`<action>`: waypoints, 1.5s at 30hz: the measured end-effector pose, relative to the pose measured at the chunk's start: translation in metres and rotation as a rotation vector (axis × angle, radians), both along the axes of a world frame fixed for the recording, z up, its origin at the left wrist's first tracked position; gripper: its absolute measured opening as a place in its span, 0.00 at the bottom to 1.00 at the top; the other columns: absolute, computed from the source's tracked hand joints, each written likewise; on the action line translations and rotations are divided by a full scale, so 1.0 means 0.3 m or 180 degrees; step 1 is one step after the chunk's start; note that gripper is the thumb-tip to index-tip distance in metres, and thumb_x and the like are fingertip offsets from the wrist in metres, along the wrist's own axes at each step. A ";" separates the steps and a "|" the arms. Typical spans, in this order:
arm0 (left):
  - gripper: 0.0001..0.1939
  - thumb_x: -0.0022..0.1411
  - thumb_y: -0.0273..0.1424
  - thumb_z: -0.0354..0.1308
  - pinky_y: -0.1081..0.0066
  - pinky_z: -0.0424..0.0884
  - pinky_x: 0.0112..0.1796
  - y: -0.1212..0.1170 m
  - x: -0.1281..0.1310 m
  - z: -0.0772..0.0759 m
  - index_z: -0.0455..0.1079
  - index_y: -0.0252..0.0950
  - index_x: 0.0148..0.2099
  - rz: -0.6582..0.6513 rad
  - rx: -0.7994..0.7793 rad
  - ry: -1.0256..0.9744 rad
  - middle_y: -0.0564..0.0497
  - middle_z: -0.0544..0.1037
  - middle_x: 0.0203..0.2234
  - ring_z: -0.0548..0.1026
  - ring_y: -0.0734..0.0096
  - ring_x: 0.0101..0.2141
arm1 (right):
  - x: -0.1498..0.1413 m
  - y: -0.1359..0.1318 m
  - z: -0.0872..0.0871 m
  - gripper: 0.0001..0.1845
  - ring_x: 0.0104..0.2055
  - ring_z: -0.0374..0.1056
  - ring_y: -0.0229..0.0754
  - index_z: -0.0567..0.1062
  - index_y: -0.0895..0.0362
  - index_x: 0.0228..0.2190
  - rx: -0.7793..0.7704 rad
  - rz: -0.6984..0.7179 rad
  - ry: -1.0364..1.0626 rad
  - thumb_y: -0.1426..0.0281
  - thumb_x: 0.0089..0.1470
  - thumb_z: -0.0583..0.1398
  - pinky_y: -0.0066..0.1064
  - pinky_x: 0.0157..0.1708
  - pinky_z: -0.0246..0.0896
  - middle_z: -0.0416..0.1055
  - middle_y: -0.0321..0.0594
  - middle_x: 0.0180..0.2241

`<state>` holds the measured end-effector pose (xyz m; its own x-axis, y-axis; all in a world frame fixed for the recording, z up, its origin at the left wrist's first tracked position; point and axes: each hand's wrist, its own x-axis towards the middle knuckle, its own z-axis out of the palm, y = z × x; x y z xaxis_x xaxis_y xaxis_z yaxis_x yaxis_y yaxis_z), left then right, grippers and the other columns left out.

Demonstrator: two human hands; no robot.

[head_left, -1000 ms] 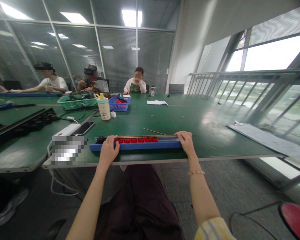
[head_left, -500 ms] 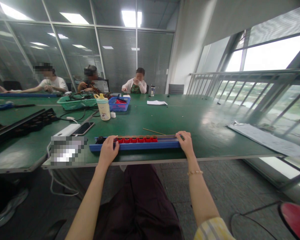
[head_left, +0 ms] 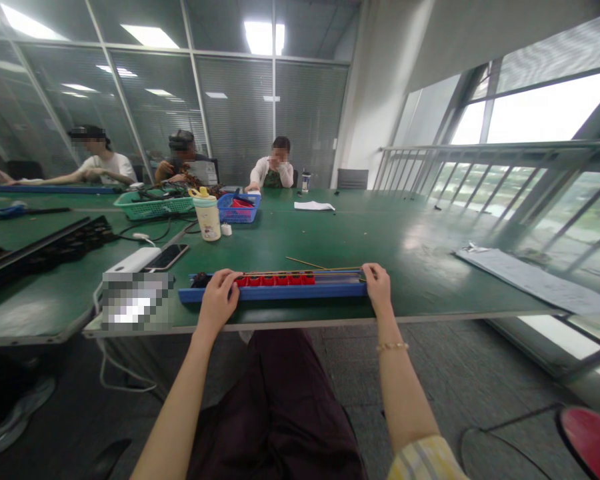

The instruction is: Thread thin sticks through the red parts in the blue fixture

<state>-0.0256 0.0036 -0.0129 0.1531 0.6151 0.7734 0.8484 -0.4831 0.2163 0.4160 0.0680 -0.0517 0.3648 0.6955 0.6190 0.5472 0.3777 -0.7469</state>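
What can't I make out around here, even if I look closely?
Head view: the right end of the thin rod, hidden by the right hand.
Head view: part of the blue tray, covered by the left hand.
Head view: any writing on the clipboard paper, too blurred.
Head view: the red object, cut off at lower right.

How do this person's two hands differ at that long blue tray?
The left hand is over the left part of the blue tray, beside the row of red pieces; the right hand is at the tray's right end, apart from that row. The left wrist is bare, while the right one wears a bracelet. Both hands have bent fingers; how firmly either one grips is hard to tell.
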 end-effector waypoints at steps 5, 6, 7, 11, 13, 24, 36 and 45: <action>0.15 0.66 0.29 0.48 0.61 0.70 0.51 0.001 -0.001 -0.001 0.70 0.39 0.52 -0.0063 0.0032 -0.0056 0.45 0.69 0.45 0.71 0.64 0.45 | 0.001 0.009 -0.003 0.21 0.38 0.67 0.47 0.75 0.55 0.29 -0.0066 -0.0068 0.0197 0.51 0.55 0.54 0.37 0.41 0.60 0.75 0.44 0.33; 0.15 0.66 0.29 0.48 0.61 0.70 0.51 0.001 -0.002 -0.001 0.70 0.39 0.51 -0.0069 0.0032 -0.0059 0.45 0.69 0.45 0.71 0.64 0.45 | 0.001 0.010 -0.003 0.21 0.38 0.67 0.47 0.75 0.55 0.29 -0.0067 -0.0069 0.0213 0.51 0.55 0.54 0.37 0.41 0.60 0.75 0.44 0.33; 0.15 0.66 0.29 0.48 0.61 0.70 0.50 0.001 -0.002 -0.002 0.70 0.39 0.51 -0.0076 0.0031 -0.0060 0.45 0.69 0.45 0.71 0.65 0.45 | 0.001 0.011 -0.003 0.22 0.38 0.67 0.47 0.75 0.55 0.29 -0.0065 -0.0066 0.0221 0.51 0.55 0.53 0.37 0.41 0.61 0.75 0.44 0.33; 0.15 0.66 0.29 0.48 0.62 0.70 0.50 0.002 -0.004 -0.004 0.70 0.39 0.52 -0.0085 0.0021 -0.0066 0.45 0.69 0.45 0.71 0.65 0.45 | 0.004 0.014 -0.007 0.25 0.36 0.69 0.47 0.75 0.55 0.27 -0.0127 0.0012 0.0161 0.48 0.56 0.54 0.37 0.40 0.61 0.76 0.45 0.31; 0.15 0.66 0.29 0.48 0.62 0.70 0.50 0.003 -0.005 -0.005 0.70 0.39 0.52 -0.0077 0.0003 -0.0060 0.45 0.69 0.45 0.71 0.65 0.45 | 0.007 0.017 -0.012 0.26 0.35 0.69 0.47 0.76 0.56 0.26 -0.0178 0.0089 0.0105 0.47 0.55 0.55 0.38 0.39 0.61 0.76 0.45 0.30; 0.15 0.66 0.30 0.47 0.61 0.70 0.51 -0.002 0.000 -0.001 0.69 0.40 0.52 -0.0054 -0.0072 -0.0103 0.45 0.69 0.45 0.71 0.64 0.45 | -0.022 -0.016 0.025 0.26 0.45 0.69 0.47 0.80 0.52 0.27 0.0058 0.0523 -0.0683 0.53 0.63 0.50 0.42 0.50 0.57 0.76 0.42 0.37; 0.16 0.68 0.31 0.46 0.59 0.69 0.51 0.012 -0.006 -0.003 0.69 0.39 0.54 0.0025 0.0077 0.0195 0.44 0.73 0.46 0.71 0.61 0.49 | -0.073 -0.097 0.077 0.19 0.47 0.70 0.49 0.81 0.49 0.37 0.0313 0.0570 -0.1049 0.51 0.60 0.56 0.43 0.52 0.58 0.79 0.40 0.40; 0.15 0.68 0.39 0.50 0.61 0.69 0.49 0.027 -0.001 -0.019 0.71 0.40 0.51 0.0179 0.0226 0.0144 0.46 0.77 0.44 0.74 0.61 0.46 | -0.072 -0.069 0.060 0.20 0.39 0.71 0.48 0.80 0.47 0.25 0.0030 0.0823 -0.1218 0.48 0.56 0.59 0.44 0.46 0.60 0.79 0.38 0.31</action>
